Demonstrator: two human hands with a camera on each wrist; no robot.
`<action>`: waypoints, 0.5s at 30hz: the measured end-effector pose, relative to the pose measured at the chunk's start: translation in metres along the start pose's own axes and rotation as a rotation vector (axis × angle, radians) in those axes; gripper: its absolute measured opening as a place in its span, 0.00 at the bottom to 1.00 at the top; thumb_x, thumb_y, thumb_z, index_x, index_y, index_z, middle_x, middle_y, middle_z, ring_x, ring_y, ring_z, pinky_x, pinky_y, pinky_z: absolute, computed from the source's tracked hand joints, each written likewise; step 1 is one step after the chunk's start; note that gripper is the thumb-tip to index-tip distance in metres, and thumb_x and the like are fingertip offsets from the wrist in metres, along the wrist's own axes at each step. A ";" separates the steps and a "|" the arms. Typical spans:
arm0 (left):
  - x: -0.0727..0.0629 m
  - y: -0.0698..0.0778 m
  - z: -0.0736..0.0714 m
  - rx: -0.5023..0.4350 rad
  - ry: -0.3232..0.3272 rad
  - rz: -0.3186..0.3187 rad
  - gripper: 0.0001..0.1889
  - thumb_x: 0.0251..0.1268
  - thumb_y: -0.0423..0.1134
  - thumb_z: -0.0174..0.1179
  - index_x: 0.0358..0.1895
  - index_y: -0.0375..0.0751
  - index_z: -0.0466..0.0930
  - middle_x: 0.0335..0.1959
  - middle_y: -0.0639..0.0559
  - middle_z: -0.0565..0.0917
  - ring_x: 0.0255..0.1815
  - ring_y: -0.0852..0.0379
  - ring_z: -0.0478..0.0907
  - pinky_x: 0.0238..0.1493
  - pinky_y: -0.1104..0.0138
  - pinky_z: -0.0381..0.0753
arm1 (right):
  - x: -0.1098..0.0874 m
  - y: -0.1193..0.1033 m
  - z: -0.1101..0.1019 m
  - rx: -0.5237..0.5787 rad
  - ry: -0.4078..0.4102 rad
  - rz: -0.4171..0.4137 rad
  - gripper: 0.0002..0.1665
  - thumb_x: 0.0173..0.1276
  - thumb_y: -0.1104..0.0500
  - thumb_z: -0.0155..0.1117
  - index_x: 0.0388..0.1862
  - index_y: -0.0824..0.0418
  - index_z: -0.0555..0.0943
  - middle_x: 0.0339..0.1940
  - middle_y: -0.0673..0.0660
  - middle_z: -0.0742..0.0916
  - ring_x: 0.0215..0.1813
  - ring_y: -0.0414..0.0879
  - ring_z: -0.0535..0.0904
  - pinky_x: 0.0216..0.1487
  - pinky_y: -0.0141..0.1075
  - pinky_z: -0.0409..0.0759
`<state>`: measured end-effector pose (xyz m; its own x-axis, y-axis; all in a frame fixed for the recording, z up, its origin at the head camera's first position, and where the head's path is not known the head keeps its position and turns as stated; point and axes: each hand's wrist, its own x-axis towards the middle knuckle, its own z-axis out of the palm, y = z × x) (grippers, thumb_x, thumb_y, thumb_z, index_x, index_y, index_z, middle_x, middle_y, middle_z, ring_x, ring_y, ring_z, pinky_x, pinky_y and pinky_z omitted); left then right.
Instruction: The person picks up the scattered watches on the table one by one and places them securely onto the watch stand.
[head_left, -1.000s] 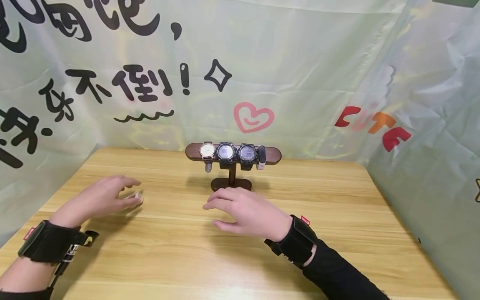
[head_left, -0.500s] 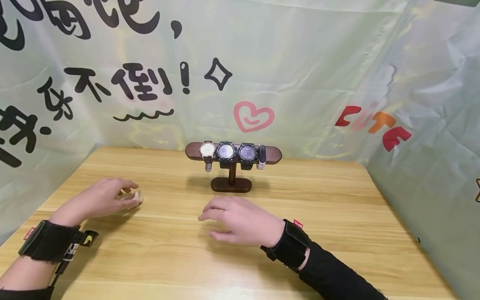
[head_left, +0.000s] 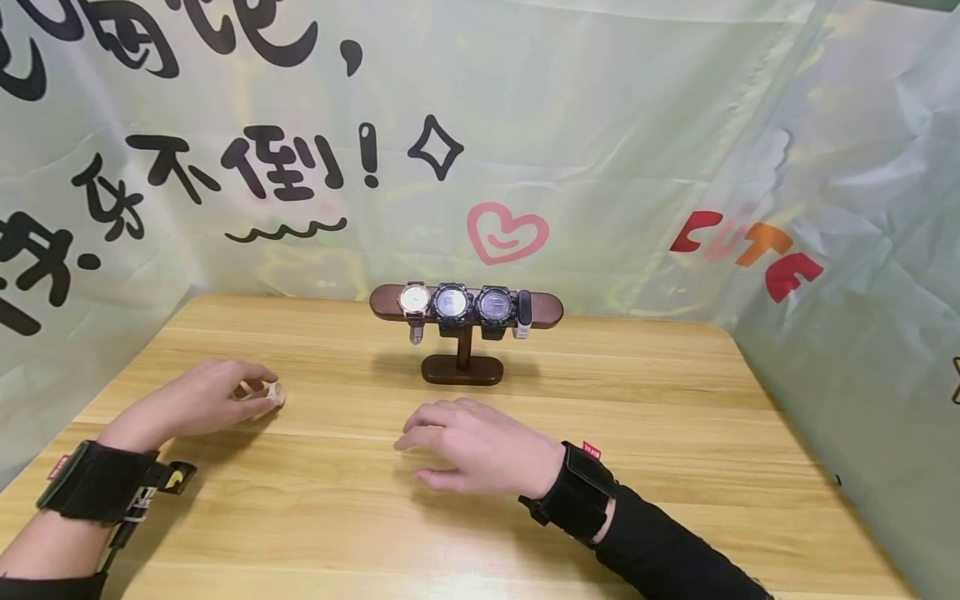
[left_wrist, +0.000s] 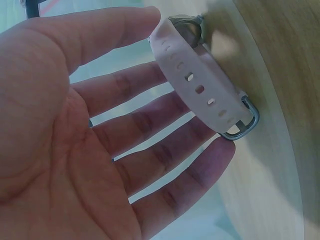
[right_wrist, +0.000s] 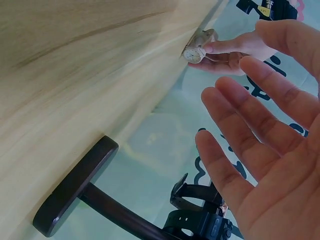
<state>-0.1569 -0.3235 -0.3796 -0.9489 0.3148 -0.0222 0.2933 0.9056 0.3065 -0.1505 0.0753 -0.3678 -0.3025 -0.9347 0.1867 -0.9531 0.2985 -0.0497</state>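
My left hand (head_left: 210, 402) is at the left of the wooden table and holds a wristwatch (head_left: 277, 394). In the left wrist view, the thumb lies against its pale pink perforated strap (left_wrist: 182, 70), with the fingers behind it. The strap is looped, a metal buckle (left_wrist: 246, 125) at one end; the right wrist view shows the white watch face (right_wrist: 194, 55). Over the middle of the table, my right hand (head_left: 476, 448) hovers with relaxed, spread fingers and nothing in it. Beyond it stands a dark brown T-shaped watch stand (head_left: 462, 371).
Side by side on the stand's bar are a round watch with a brown strap (head_left: 415, 300), two chunky dark watches, one with a bright face (head_left: 452, 303), and a slim fitness band (head_left: 523, 310). A printed cloth (head_left: 637, 150) hangs behind the wooden table (head_left: 315, 533).
My right hand has drawn back toward me and slightly left, away from the stand. The left hand's fingers have closed in a little on the wristwatch, which has barely shifted.
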 end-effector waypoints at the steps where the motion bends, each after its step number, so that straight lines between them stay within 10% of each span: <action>1: 0.000 0.000 0.000 0.002 0.001 -0.002 0.22 0.72 0.45 0.71 0.59 0.31 0.86 0.43 0.48 0.93 0.45 0.47 0.89 0.48 0.47 0.90 | 0.000 0.000 0.000 -0.001 -0.002 0.001 0.19 0.79 0.48 0.69 0.63 0.52 0.86 0.60 0.49 0.88 0.59 0.42 0.86 0.67 0.35 0.85; 15: 0.002 -0.003 0.003 -0.001 -0.004 -0.015 0.19 0.71 0.45 0.70 0.57 0.35 0.87 0.42 0.53 0.91 0.43 0.52 0.87 0.46 0.49 0.89 | 0.000 0.001 0.001 -0.028 -0.024 -0.006 0.21 0.79 0.46 0.68 0.65 0.52 0.86 0.61 0.50 0.88 0.61 0.43 0.87 0.68 0.35 0.85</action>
<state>-0.1598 -0.3249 -0.3837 -0.9526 0.3027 -0.0303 0.2793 0.9097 0.3072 -0.1513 0.0753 -0.3688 -0.2967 -0.9409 0.1631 -0.9545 0.2974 -0.0209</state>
